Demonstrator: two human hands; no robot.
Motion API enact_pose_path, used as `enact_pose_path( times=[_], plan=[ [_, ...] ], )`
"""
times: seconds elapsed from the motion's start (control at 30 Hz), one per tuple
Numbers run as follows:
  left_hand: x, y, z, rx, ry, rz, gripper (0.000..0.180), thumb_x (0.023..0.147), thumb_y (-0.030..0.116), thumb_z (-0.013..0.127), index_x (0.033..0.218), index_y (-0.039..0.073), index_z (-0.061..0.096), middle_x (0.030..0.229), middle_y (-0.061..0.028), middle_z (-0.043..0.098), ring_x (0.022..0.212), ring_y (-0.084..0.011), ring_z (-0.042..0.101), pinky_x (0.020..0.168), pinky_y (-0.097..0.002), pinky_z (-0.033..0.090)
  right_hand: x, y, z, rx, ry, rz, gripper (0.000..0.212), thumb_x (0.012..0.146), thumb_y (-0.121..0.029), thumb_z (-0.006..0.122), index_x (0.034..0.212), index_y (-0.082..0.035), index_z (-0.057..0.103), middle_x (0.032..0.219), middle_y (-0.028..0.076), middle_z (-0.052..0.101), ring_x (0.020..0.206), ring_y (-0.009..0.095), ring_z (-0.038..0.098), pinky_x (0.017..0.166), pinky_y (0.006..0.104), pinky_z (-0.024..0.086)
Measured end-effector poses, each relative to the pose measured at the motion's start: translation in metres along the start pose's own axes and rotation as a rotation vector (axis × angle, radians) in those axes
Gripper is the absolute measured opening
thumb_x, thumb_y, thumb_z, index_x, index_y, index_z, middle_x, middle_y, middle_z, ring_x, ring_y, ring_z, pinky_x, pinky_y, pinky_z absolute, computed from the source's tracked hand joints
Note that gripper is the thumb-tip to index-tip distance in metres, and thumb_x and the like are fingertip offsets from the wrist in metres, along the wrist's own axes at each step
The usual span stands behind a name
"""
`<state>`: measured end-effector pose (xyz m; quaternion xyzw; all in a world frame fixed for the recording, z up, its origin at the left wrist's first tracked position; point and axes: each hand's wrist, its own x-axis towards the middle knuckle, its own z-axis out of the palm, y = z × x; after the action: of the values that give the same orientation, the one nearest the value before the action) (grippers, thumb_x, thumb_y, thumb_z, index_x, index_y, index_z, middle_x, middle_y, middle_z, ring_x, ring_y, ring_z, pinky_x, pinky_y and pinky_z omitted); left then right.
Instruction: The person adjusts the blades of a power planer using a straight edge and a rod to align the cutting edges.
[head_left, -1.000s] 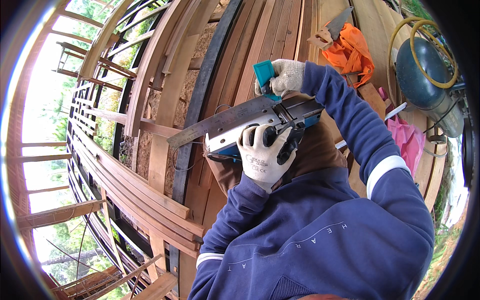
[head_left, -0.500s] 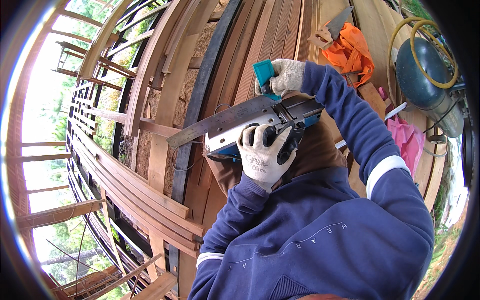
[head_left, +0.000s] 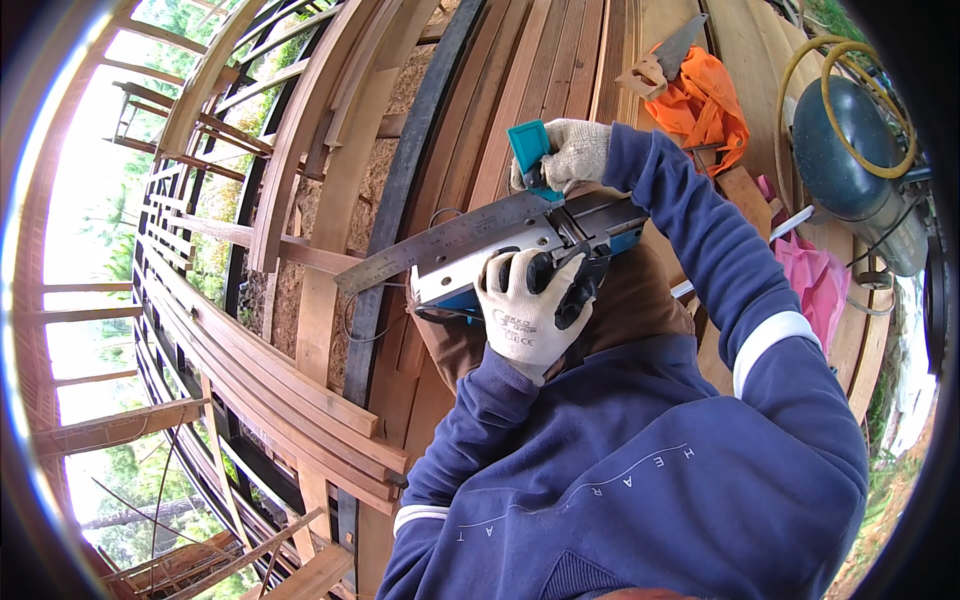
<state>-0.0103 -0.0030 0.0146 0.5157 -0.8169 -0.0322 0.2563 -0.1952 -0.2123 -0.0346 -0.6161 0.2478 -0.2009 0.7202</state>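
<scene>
An electric hand planer [head_left: 470, 276] rests across my lap with its metal sole turned up. My left hand [head_left: 528, 310], in a white glove with dark fingertips, is closed around the planer's body at its near side. My right hand [head_left: 580, 152], also gloved, grips a try square by its teal stock [head_left: 530, 147]. The square's long steel blade [head_left: 440, 243] lies along the planer's sole, and its far end sticks out past the planer to the left. Some right fingers are hidden behind the stock.
Long wooden boards [head_left: 530, 80] run beneath and ahead of me. A handsaw [head_left: 660, 65] lies by an orange cloth [head_left: 705, 105] at upper right. Beyond them stand a dark green tank [head_left: 850, 145] with a yellow hose [head_left: 785, 95] and a pink bag [head_left: 810, 285]. Stacked planks [head_left: 300, 390] lie left.
</scene>
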Motion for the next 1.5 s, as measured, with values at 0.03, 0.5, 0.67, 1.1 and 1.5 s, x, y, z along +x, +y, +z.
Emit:
enact_pose_path(
  times=[0.03, 0.5, 0.67, 1.1, 1.5],
  plan=[
    [0.000, 0.000, 0.000, -0.001, 0.001, 0.002, 0.059, 0.062, 0.032, 0.081, 0.120, 0.027, 0.070, 0.115, -0.0083, 0.053, 0.115, -0.0353, 0.045, 0.100, -0.0523, 0.035, 0.000, 0.002, -0.001, -0.001, -0.001, 0.000, 0.026, 0.089, -0.002, 0.059, 0.113, -0.003, 0.069, 0.096, 0.003, 0.069, 0.077, 0.010, 0.059, 0.075, 0.0265, 0.053],
    [0.002, -0.002, 0.002, -0.018, 0.030, 0.010, 0.059, 0.061, 0.031, 0.081, 0.119, 0.028, 0.071, 0.113, -0.0078, 0.053, 0.113, -0.0344, 0.046, 0.097, -0.0512, 0.037, -0.001, 0.002, -0.003, -0.026, -0.003, -0.048, 0.028, 0.089, -0.013, 0.066, 0.115, -0.004, 0.068, 0.104, 0.005, 0.071, 0.089, 0.013, 0.064, 0.083, 0.0294, 0.054],
    [-0.003, -0.002, 0.002, 0.041, 0.004, 0.025, 0.060, 0.063, 0.033, 0.081, 0.122, 0.031, 0.069, 0.120, -0.0076, 0.051, 0.118, -0.0351, 0.044, 0.101, -0.0532, 0.035, -0.020, -0.019, 0.017, -0.048, 0.036, -0.184, 0.025, 0.088, -0.010, 0.065, 0.112, -0.004, 0.068, 0.102, 0.004, 0.071, 0.083, 0.009, 0.064, 0.075, 0.0252, 0.054],
    [-0.013, 0.001, 0.010, 0.084, 0.057, -0.005, 0.061, 0.065, 0.038, 0.079, 0.124, 0.035, 0.068, 0.127, -0.0043, 0.050, 0.124, -0.0322, 0.040, 0.109, -0.0574, 0.025, -0.053, -0.042, 0.055, -0.099, 0.134, -0.179, 0.033, 0.077, -0.003, 0.058, 0.108, -0.003, 0.070, 0.097, 0.003, 0.069, 0.088, 0.011, 0.063, 0.081, 0.0279, 0.053],
    [-0.012, 0.000, 0.009, 0.072, 0.041, -0.016, 0.060, 0.064, 0.037, 0.080, 0.122, 0.033, 0.069, 0.128, -0.0045, 0.050, 0.124, -0.0320, 0.042, 0.107, -0.0575, 0.026, -0.047, -0.045, 0.052, -0.085, 0.038, -0.174, 0.033, 0.080, -0.015, 0.065, 0.110, -0.002, 0.070, 0.099, 0.004, 0.070, 0.082, 0.010, 0.062, 0.077, 0.0263, 0.053]
  ],
)
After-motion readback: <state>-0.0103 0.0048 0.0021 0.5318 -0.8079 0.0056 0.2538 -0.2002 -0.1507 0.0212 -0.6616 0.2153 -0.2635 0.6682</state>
